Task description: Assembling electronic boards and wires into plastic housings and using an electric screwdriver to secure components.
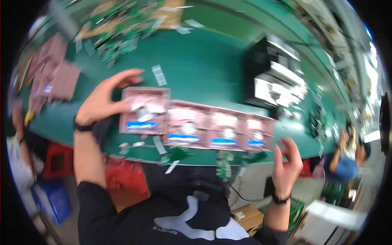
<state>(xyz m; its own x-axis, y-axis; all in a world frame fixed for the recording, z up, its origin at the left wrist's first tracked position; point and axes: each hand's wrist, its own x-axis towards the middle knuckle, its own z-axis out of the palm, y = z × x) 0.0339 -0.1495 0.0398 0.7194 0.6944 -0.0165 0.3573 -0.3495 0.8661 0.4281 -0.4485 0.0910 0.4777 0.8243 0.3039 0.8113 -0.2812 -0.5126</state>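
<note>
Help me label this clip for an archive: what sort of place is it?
Probably an electronics assembly workshop: green circuit boards lie heaped on a long green bench, a row of loaded pink trays stands near its edge, and another person is at the right.

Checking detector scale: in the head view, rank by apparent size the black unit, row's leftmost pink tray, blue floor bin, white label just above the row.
1. Black unit
2. Leftmost pink tray and blue floor bin: look alike, not ranked
3. White label
</note>
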